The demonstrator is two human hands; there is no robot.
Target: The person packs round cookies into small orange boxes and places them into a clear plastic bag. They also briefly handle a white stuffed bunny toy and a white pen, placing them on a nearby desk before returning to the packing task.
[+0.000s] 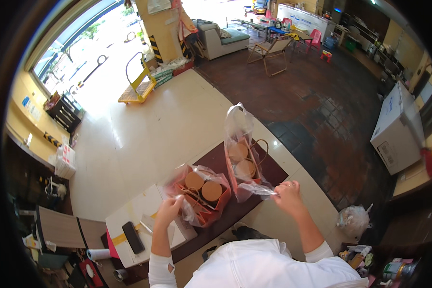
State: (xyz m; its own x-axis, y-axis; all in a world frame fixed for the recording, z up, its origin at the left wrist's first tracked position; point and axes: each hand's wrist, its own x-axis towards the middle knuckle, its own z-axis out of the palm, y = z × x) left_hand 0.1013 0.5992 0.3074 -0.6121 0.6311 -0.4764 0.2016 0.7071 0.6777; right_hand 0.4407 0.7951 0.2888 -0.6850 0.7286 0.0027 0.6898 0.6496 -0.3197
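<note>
My left hand (170, 210) pinches the edge of a transparent plastic bag (189, 212) around an orange paper gift bag (224, 196). Inside that gift bag stand two round containers with tan lids (211, 191), and its twisted rope handle lies across them. In my right hand (289, 196) is the gathered handle of a second plastic bag (257, 188), pulled out to the right. This one encloses another orange gift bag (231, 169) with two similar tan-lidded containers (238, 152). Its far plastic handle stands up. Both gift bags rest on a dark red table (270, 169).
A white carton (120, 219) with tape bears a black phone (133, 237) at the table's left. A plastic bag of rubbish (353, 221) sits on the floor to the right. Farther off are a yellow platform trolley (140, 86), a folding chair (270, 52) and a white chest freezer (396, 126).
</note>
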